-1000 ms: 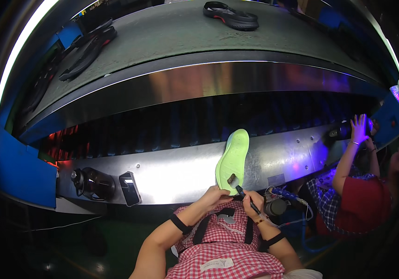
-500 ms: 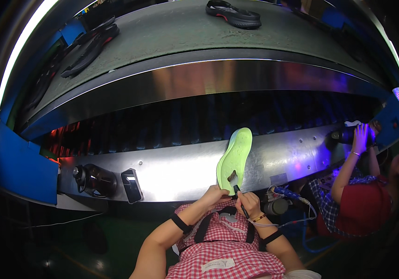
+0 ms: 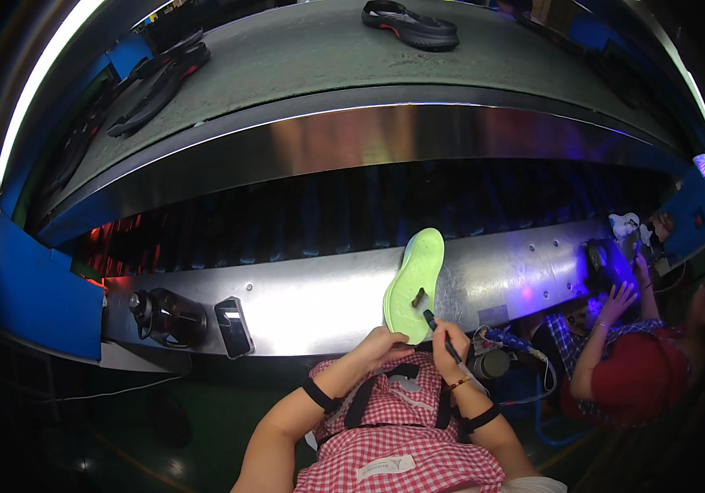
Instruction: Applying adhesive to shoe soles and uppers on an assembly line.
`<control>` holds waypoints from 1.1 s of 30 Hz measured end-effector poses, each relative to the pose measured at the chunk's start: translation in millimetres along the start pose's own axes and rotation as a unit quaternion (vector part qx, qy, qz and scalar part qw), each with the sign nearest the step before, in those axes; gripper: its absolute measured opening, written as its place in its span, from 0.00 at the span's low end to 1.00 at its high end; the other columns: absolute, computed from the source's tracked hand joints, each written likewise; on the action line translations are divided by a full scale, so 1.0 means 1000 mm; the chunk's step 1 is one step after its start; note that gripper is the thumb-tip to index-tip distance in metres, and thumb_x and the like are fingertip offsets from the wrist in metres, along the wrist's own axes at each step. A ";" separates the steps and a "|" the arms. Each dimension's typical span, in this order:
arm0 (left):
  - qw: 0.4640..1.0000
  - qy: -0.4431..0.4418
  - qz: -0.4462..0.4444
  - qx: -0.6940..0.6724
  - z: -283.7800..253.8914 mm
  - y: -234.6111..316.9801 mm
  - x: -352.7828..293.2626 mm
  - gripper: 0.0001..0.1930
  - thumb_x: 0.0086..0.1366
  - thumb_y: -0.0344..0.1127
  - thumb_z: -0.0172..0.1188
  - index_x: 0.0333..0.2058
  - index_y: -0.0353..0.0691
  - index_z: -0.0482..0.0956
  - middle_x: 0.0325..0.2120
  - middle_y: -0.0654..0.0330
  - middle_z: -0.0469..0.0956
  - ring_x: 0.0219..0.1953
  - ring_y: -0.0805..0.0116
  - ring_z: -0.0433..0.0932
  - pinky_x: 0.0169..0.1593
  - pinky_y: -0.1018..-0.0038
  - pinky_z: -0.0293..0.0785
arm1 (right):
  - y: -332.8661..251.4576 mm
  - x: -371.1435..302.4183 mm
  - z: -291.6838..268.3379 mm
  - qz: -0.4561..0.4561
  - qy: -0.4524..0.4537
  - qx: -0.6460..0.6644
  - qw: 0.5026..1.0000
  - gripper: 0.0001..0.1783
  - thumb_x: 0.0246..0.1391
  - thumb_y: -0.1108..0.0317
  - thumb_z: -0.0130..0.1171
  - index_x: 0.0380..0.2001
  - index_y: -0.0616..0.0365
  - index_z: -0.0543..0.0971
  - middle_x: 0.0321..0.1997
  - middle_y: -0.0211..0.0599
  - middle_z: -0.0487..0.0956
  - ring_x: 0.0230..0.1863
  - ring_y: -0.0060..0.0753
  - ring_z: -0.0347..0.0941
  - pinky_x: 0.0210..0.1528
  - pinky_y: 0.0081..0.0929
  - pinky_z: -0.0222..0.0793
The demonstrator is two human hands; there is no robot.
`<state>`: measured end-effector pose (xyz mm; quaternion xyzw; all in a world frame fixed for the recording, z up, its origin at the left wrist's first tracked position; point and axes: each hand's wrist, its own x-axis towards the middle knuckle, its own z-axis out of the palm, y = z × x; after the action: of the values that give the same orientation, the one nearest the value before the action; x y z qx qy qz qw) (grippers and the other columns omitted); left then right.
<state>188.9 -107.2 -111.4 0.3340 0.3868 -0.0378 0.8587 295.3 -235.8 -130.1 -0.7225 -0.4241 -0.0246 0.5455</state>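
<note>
A bright green shoe sole (image 3: 415, 275) lies lengthwise across the metal ledge (image 3: 319, 300), its far end reaching past the ledge's back edge. My left hand (image 3: 383, 348) is closed on the near end of the sole. In my right hand (image 3: 451, 345) is a brush (image 3: 429, 316) with a black handle, gripped like a pen. The dark bristles touch or hover just over the sole's inner face, a little nearer than its middle; I cannot tell which.
A dark bottle (image 3: 173, 319) and a phone (image 3: 233, 327) rest on the ledge to the left. Black shoe soles (image 3: 410, 29) lie on the green belt (image 3: 303, 57) beyond. At right a co-worker (image 3: 627, 370) sits by the ledge. A cable (image 3: 525, 353) hangs near my right hand.
My right hand has moved slightly right and farther away, carrying the brush tip up the sole. My left hand stays on the near end. The co-worker's hands have come down and nearer.
</note>
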 end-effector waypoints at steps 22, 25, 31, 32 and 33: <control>0.996 0.033 -0.081 -0.025 -0.020 -0.027 0.014 0.20 0.58 0.21 0.44 0.51 0.38 0.63 0.43 0.53 0.70 0.42 0.60 0.75 0.45 0.66 0.76 | -0.053 0.025 -0.037 0.306 -0.010 0.464 0.831 0.15 0.58 0.65 0.47 0.45 0.63 0.71 0.25 0.33 0.74 0.24 0.22 0.69 0.26 0.17 0.64; 0.997 0.018 -0.069 0.008 -0.014 -0.025 0.009 0.20 0.59 0.23 0.45 0.52 0.38 0.61 0.48 0.53 0.67 0.46 0.59 0.73 0.49 0.63 0.73 | -0.051 0.020 -0.043 0.170 -0.050 0.314 0.933 0.16 0.55 0.69 0.51 0.46 0.65 0.71 0.30 0.34 0.74 0.27 0.23 0.69 0.31 0.18 0.66; 0.997 -0.021 -0.072 0.029 -0.014 -0.033 0.033 0.17 0.61 0.28 0.48 0.50 0.40 0.63 0.47 0.57 0.68 0.45 0.66 0.73 0.46 0.70 0.74 | -0.090 0.040 -0.058 -0.241 -0.066 -0.109 0.962 0.18 0.39 0.73 0.65 0.39 0.57 0.77 0.31 0.35 0.73 0.27 0.35 0.69 0.28 0.27 0.64; 0.996 -0.065 -0.066 0.015 -0.023 -0.042 0.052 0.19 0.60 0.26 0.47 0.51 0.42 0.62 0.46 0.59 0.68 0.43 0.66 0.73 0.45 0.71 0.75 | -0.092 0.040 -0.057 -0.244 -0.064 -0.108 0.962 0.18 0.39 0.73 0.65 0.39 0.57 0.77 0.31 0.35 0.73 0.27 0.35 0.69 0.28 0.27 0.64; 0.992 -0.111 -0.062 0.003 -0.029 -0.050 0.068 0.21 0.59 0.24 0.46 0.52 0.44 0.61 0.45 0.60 0.68 0.41 0.66 0.74 0.44 0.71 0.76 | -0.093 0.039 -0.058 -0.275 -0.059 -0.127 0.951 0.19 0.38 0.73 0.65 0.39 0.54 0.78 0.32 0.34 0.72 0.27 0.33 0.69 0.28 0.27 0.64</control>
<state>202.1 -115.2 -199.1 0.3057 0.3087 -0.1296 0.8913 285.5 -255.2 -15.6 -0.6415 -0.6308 -0.1850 0.3954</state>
